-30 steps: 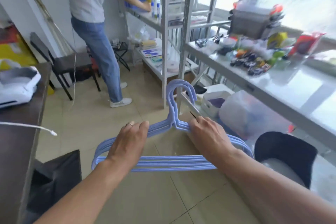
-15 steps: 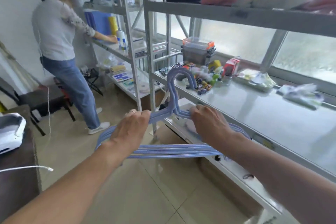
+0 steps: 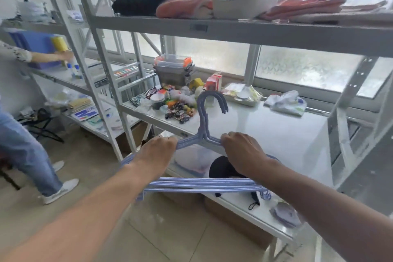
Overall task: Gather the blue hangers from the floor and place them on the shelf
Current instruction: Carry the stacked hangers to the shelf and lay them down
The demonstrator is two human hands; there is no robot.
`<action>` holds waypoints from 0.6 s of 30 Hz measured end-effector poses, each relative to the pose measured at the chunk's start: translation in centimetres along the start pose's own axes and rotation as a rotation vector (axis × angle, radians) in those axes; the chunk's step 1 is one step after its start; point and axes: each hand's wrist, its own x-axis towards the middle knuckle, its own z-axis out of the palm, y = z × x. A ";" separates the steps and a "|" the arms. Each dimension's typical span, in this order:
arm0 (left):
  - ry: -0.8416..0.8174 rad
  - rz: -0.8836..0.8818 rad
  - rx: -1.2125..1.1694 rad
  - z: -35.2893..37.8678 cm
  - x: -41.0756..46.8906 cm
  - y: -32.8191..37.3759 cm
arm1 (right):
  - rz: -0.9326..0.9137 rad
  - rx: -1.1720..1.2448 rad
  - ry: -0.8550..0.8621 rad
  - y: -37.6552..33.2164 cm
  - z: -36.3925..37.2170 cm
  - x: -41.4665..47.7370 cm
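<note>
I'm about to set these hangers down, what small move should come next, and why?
Probably carry the stack of blue hangers forward and lower it onto the bare stretch of the middle shelf. The left hand and right hand grip it at the shelf's front edge, hooks pointing inward, clutter further left.

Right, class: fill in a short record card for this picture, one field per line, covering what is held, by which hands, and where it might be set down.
Held item: bundle of blue hangers, hooks pointing up
Left hand: closed on the bundle's left shoulder
Right hand: closed on the right shoulder
Position: bundle in the air, at the front edge of the middle shelf
Shelf contents: small clutter at its left end
Free spot: bare right part, likely landing place
</note>
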 end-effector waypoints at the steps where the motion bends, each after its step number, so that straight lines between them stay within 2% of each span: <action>1: -0.013 0.025 0.012 0.6 2.1 0.7 | 0.013 0.001 0.000 1.8 0.5 0.7; 9: -0.097 0.160 -0.033 5.4 18.6 6.6 | 0.156 0.032 -0.022 15.2 3.8 6.8; 18: -0.288 0.355 -0.074 10.4 30.6 9.9 | 0.363 0.077 -0.183 23.6 8.8 10.8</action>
